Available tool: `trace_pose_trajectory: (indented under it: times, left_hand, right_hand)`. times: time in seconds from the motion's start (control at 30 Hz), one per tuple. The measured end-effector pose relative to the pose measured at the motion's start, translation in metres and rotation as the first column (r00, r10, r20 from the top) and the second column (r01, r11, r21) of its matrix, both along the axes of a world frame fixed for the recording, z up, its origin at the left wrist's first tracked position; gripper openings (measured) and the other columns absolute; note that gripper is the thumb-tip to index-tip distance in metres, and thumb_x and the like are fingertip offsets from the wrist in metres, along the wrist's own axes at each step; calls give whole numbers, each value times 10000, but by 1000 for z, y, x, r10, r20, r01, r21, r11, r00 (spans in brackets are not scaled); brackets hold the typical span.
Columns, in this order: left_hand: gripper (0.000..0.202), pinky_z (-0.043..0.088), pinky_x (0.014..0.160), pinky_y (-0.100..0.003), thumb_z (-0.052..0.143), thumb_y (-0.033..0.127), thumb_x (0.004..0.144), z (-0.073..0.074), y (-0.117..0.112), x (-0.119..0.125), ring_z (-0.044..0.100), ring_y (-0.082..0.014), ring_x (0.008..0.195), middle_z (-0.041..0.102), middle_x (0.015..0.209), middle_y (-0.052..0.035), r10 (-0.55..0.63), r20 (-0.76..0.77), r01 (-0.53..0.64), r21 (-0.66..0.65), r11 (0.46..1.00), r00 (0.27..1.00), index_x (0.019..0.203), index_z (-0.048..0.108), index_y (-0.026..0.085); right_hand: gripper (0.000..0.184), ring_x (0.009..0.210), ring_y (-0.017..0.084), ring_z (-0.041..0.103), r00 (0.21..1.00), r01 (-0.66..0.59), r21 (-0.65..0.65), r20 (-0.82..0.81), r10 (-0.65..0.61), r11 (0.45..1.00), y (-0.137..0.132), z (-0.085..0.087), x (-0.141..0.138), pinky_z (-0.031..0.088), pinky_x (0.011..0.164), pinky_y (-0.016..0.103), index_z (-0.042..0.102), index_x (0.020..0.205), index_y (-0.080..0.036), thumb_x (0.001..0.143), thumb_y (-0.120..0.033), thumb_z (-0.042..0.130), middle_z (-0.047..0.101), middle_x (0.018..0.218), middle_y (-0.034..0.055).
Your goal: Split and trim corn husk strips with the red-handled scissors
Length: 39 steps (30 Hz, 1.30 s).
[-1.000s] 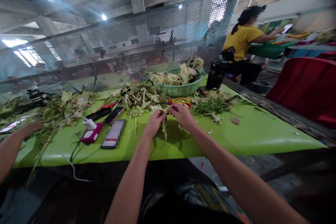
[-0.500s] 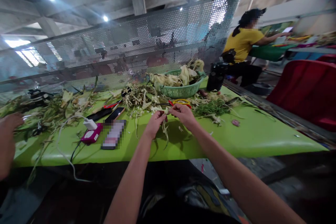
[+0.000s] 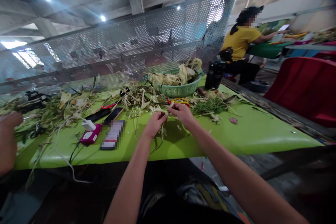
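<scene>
Centre of frame, above desk: pale strip, pinched in narrow grip of left hand and right hand. Change: pale tip now juts above right hand; strip apparently repositioned, handling unfinished. Basket behind.

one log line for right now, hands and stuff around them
left hand: pinching pale plant strips | right hand: pinching close beside it | beyond: green basket | to the left: phone
</scene>
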<state>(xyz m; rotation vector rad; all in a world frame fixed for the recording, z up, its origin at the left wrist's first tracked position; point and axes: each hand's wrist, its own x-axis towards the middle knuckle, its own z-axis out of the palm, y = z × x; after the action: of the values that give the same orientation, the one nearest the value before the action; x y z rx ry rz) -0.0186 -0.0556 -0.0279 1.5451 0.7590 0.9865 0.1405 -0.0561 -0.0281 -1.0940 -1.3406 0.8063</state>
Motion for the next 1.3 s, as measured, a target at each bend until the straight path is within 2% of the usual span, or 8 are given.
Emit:
trace_pose_trajectory:
  times: [0.2,0.37,0.47,0.63,0.8,1.13,1.23,1.3]
  left_hand:
    - [289,368,602,-227,660,418,731,0,0,2,450,-92,596,539,660,10,-38,13,38,-15,999,999,764,563,147]
    - [243,386,618,-232,630,385,756,-1,0,1,472,-100,605,558,681,3,-46,-21,46,16,999,999,788,575,151]
    - [211,397,660,-249,603,362,773,-4,3,-1,496,-122,655,585,714,-8,-15,-62,19,71,997,998,801,596,153]
    - [158,404,788,-287,580,273,778,-6,5,0,536,-164,794,643,812,-31,22,-130,1,174,985,991,864,656,164]
    - [216,416,766,-295,550,335,808,-6,5,2,530,-168,759,638,797,-32,24,-171,13,212,977,985,842,663,154]
    - [124,422,804,-284,599,220,743,-14,6,6,533,-155,763,642,783,-15,-10,-112,27,151,988,994,816,687,171]
    - [87,420,779,-268,665,248,704,-12,5,4,527,-154,770,626,771,-18,39,-52,-33,108,994,998,740,678,170]
    - [148,424,753,-260,678,312,707,-11,6,1,530,-154,775,616,775,-22,96,3,-96,60,994,995,749,668,170]
  right_hand:
    - [298,567,112,400,996,92,39,3,-92,995,6,-6,-1,335,555,250,553,633,-170,657,-441,675,482,583,-33]
    - [285,579,118,416,994,113,49,5,-113,992,5,-5,0,338,564,252,551,639,-174,676,-437,654,487,592,-31]
    - [275,570,121,433,998,60,31,29,-61,998,1,-1,2,339,558,253,579,642,-172,677,-431,664,502,585,-29]
    - [250,596,136,508,992,-101,-12,72,102,995,-3,2,2,380,588,254,670,721,-166,678,-412,681,585,628,-14]
    - [234,634,143,531,989,-136,7,51,135,991,0,1,0,416,638,268,640,740,-162,674,-383,682,599,660,-9]
    - [170,614,137,485,996,-80,45,44,78,996,-6,1,-8,389,591,259,582,703,-179,703,-334,653,548,630,-23]
    - [193,641,143,505,998,-63,47,27,62,997,-6,3,-8,403,619,265,596,746,-179,714,-362,647,572,665,-13]
    - [244,700,146,524,999,-44,55,-2,45,997,-5,5,-7,415,653,265,607,857,-181,745,-397,620,606,768,3]
